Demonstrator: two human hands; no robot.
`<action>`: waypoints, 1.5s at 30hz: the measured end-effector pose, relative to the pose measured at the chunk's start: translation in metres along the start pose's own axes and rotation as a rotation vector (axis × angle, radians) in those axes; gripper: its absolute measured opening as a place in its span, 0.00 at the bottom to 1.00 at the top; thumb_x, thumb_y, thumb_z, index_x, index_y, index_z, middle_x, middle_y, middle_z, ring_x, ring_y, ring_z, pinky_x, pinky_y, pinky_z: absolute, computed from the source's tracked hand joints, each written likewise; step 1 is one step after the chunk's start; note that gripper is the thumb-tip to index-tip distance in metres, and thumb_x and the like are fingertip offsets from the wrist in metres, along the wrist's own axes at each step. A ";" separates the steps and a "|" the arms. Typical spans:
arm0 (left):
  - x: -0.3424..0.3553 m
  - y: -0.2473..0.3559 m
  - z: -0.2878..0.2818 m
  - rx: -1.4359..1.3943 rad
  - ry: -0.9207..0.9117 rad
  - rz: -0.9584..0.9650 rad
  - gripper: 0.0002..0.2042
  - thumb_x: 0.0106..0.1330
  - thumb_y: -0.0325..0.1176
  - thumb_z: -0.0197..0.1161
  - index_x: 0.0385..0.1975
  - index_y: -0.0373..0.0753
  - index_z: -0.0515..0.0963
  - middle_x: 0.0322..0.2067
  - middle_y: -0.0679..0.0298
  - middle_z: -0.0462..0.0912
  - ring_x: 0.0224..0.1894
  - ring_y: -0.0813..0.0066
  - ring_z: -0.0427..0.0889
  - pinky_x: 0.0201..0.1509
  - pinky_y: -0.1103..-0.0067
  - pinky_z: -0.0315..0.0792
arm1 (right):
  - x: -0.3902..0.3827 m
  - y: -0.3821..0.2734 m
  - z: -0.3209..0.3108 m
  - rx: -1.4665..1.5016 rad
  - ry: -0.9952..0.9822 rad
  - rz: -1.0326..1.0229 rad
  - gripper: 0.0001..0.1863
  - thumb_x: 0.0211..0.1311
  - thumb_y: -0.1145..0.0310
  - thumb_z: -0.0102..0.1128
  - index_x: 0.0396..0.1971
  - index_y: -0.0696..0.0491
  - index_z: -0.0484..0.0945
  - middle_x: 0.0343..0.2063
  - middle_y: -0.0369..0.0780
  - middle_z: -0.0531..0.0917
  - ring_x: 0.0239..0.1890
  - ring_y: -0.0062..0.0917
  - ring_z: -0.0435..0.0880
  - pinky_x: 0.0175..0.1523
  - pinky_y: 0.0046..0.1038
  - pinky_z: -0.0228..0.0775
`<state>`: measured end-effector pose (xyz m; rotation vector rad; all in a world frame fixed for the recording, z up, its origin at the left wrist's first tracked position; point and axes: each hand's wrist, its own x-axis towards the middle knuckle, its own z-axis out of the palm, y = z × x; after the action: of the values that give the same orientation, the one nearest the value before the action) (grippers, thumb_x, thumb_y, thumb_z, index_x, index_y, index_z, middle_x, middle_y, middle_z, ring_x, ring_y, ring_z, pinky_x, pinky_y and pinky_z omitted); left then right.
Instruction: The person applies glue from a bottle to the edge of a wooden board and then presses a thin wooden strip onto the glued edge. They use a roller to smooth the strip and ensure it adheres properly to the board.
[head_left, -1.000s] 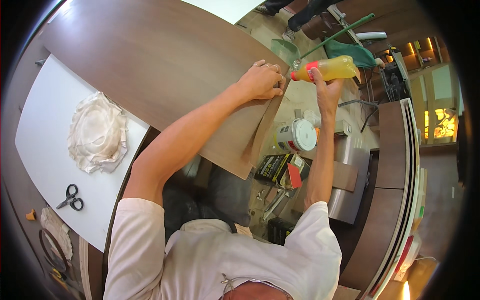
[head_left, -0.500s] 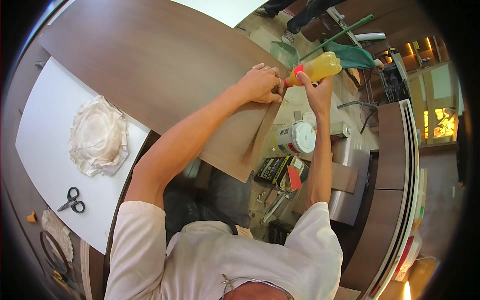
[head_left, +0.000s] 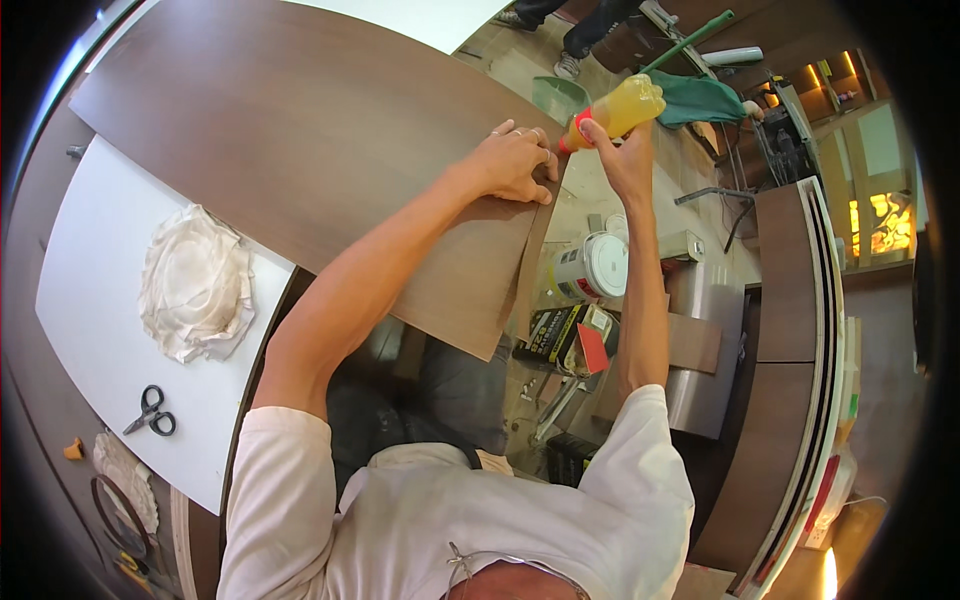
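Observation:
A large brown wood-look sheet (head_left: 330,130) stretches from the far left toward the middle, with a narrow gap along its right edge near the front corner. My left hand (head_left: 512,165) rests on that right edge, fingers bent around it and gripping it. In my right hand (head_left: 625,160) is a plastic bottle (head_left: 627,107) of yellow liquid with a red label. The bottle is tilted, base up to the right, and its red-capped neck meets the sheet's edge beside my left fingers. Whether liquid comes out cannot be seen.
On the white board (head_left: 90,260) at left lie a crumpled cream cloth (head_left: 197,285) and black-handled scissors (head_left: 152,412). Below right stand a white bucket (head_left: 605,265) and an open black can (head_left: 555,335). A green dustpan (head_left: 560,97) and another person's legs (head_left: 590,35) are at the back.
The bottle and both hands have shifted slightly up and left in the view, along with much of the background. My grip on the bottle and the sheet's edge looks the same.

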<state>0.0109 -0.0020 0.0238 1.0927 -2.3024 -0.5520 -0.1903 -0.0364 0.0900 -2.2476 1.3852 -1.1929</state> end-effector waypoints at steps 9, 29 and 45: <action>0.001 -0.001 0.000 -0.003 -0.008 -0.009 0.10 0.57 0.44 0.70 0.36 0.52 0.86 0.52 0.64 0.76 0.62 0.63 0.71 0.76 0.54 0.48 | -0.014 -0.008 0.002 0.078 0.011 -0.028 0.30 0.56 0.59 0.74 0.52 0.59 0.70 0.40 0.44 0.85 0.41 0.31 0.86 0.47 0.30 0.76; 0.001 -0.005 0.005 0.063 0.145 0.057 0.04 0.55 0.39 0.70 0.30 0.52 0.87 0.44 0.61 0.79 0.54 0.57 0.74 0.62 0.67 0.67 | -0.019 -0.019 0.005 0.068 -0.027 -0.055 0.31 0.56 0.59 0.73 0.53 0.58 0.68 0.39 0.44 0.86 0.38 0.30 0.87 0.43 0.28 0.77; 0.002 0.001 0.001 0.069 0.072 0.085 0.09 0.54 0.44 0.72 0.33 0.53 0.87 0.43 0.60 0.79 0.53 0.57 0.73 0.62 0.66 0.67 | 0.013 0.021 0.002 -0.038 0.088 -0.076 0.34 0.56 0.58 0.73 0.55 0.58 0.65 0.39 0.45 0.86 0.39 0.35 0.87 0.44 0.32 0.77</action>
<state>0.0087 -0.0028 0.0243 1.0236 -2.3078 -0.3968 -0.1988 -0.0586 0.0836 -2.3182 1.3769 -1.3160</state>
